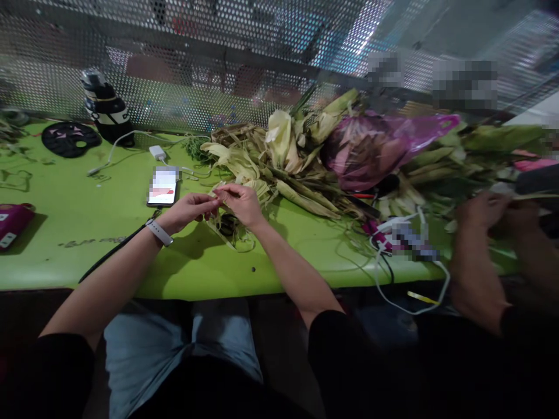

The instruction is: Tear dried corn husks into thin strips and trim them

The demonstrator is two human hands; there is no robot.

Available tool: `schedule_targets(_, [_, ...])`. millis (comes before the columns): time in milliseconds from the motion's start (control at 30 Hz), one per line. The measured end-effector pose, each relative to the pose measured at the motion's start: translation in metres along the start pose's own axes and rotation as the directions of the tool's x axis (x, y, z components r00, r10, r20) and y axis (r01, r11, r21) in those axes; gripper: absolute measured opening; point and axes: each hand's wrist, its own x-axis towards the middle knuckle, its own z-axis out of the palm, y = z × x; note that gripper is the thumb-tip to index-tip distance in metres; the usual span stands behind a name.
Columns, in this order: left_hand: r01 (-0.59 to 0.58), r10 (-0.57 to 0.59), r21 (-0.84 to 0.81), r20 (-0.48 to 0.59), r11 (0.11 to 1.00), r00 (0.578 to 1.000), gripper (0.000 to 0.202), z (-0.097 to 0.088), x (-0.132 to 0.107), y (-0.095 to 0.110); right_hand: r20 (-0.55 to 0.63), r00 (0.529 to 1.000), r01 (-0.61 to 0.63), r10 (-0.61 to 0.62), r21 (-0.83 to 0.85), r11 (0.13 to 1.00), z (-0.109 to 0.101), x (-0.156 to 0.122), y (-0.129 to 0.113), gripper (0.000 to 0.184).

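Note:
My left hand (pixel 192 208) and my right hand (pixel 241 203) meet over the green table (pixel 87 233), both pinched on a thin pale strip of corn husk (pixel 217 195) stretched between them. A white band is on my left wrist. Beneath the hands lies a small tangle of husk strips (pixel 231 230). Just beyond them sits a big pile of corn husks and ears (pixel 279 163).
A phone (pixel 163 186) lies left of my hands, with a white charger (pixel 157 152) and cables. A dark bottle (pixel 105 107) and black disc (pixel 70 138) stand at back left. A pink plastic bag (pixel 375 148) tops the pile. Another person's hands (pixel 493 215) work at right. A perforated metal screen backs the table.

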Motion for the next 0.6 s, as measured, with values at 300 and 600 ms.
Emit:
schedule_targets(300, [-0.050, 0.045, -0.106, -0.045, 0.993, 0.998, 0.020, -0.0087, 0.0019, -0.0009, -0.009, 0.988, -0.152, 0.152, 0.055, 0.987, -0.0058, 0.0039, -0.0033, 0.044])
schedule_targets(600, [-0.069, -0.002, -0.252, -0.271, 0.965, 0.963, 0.029, -0.0078, 0.0039, 0.0022, -0.113, 0.987, -0.098, 0.112, 0.119, 0.988, -0.0007, 0.0038, 0.0003, 0.034])
